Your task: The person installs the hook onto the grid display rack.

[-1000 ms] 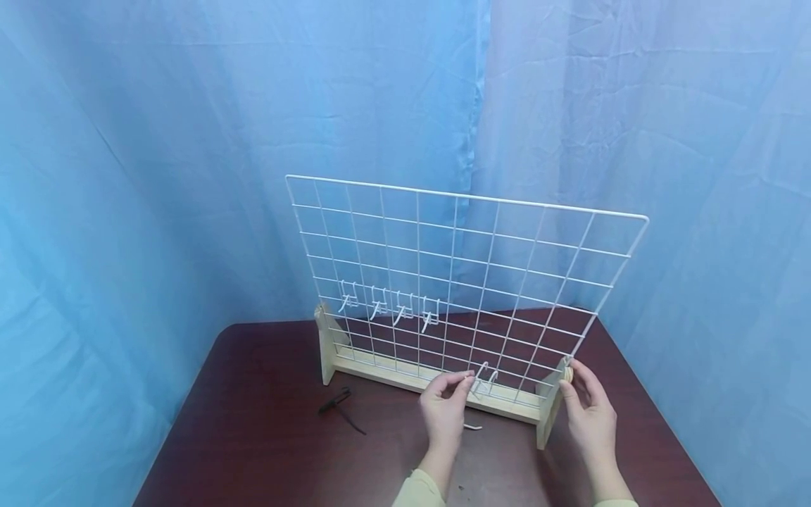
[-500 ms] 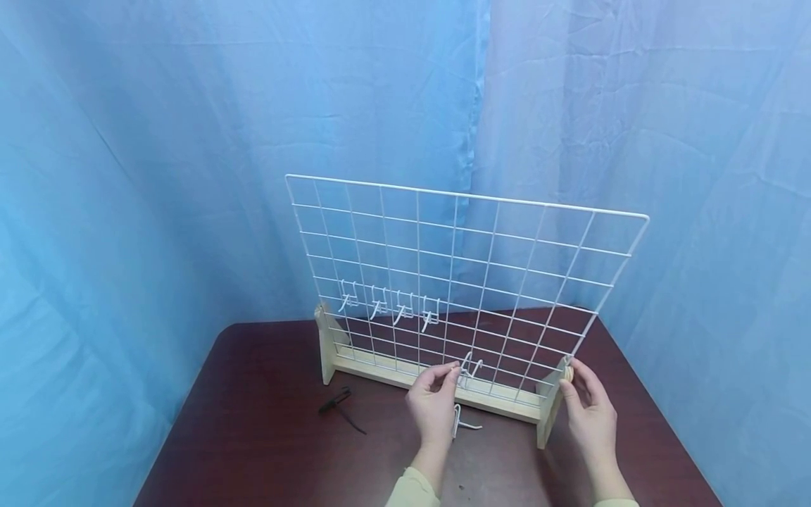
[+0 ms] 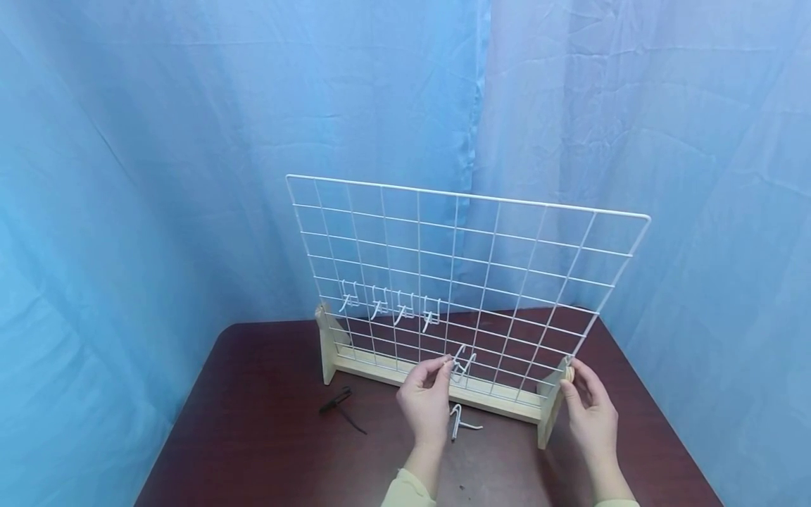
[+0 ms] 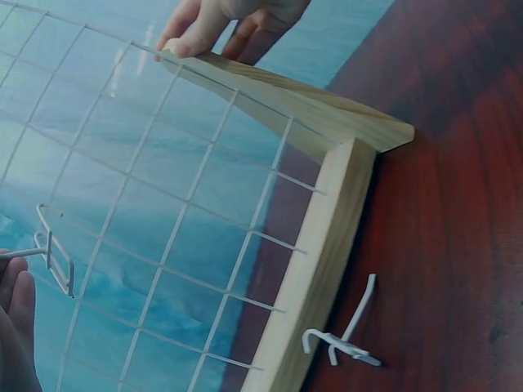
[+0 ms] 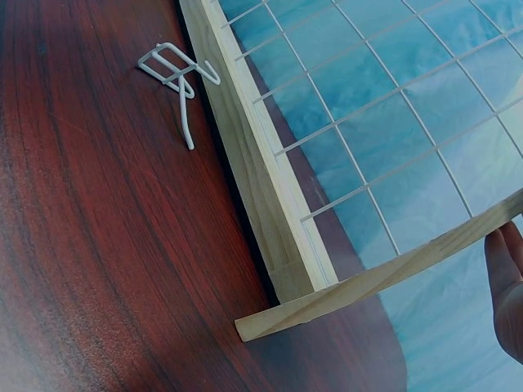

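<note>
One white wire hook [image 3: 464, 361] sits pinched in the fingertips of the left hand [image 3: 423, 403], held against the lower wires of the white grid panel [image 3: 469, 282] (four more hooks [image 3: 389, 305] hang higher on its left half). The right hand [image 3: 589, 415] grips the top of the wooden end support [image 3: 552, 408] with curled fingers, and a loose hook [image 3: 461, 421] lies on the dark red table [image 3: 266, 436] just before the wooden base rail [image 3: 437, 384].

In the left wrist view the left hand [image 4: 15, 327] is cut by the frame's lower left corner, so its grip on the hook [image 4: 51, 255] stays unseen. The right wrist view shows only fingertips [image 5: 508, 286] of the right hand at the edge. The black item [image 3: 341, 405] on the table is too small to identify
</note>
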The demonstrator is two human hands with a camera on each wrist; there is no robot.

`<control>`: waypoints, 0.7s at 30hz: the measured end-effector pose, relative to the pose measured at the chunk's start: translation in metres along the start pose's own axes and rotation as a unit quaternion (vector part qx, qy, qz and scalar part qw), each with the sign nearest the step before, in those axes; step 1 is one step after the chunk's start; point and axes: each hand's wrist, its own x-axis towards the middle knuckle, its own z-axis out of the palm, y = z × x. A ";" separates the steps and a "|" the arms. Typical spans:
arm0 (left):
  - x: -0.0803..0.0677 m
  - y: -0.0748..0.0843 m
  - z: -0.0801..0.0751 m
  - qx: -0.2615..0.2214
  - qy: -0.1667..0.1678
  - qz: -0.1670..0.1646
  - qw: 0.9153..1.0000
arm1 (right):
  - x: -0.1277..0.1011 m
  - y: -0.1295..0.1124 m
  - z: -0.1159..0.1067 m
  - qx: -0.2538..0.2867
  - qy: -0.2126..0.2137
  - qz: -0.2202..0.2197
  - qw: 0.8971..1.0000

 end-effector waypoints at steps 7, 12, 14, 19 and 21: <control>0.007 0.007 -0.002 0.004 0.009 0.025 1.000 | 0.000 0.000 -0.001 -0.005 -0.005 0.000 1.000; 0.012 0.011 -0.001 -0.012 0.028 0.049 0.998 | 0.000 0.000 -0.001 -0.002 -0.007 0.002 1.000; 0.013 0.013 0.001 -0.022 0.034 0.058 0.998 | 0.000 -0.001 -0.001 -0.001 -0.007 0.003 1.000; 0.018 0.019 0.005 -0.043 0.036 0.064 0.996 | 0.000 -0.001 -0.001 0.002 -0.007 0.005 1.000; 0.019 0.021 0.007 -0.051 0.037 0.064 0.996 | 0.000 -0.001 -0.001 0.003 -0.006 0.005 1.000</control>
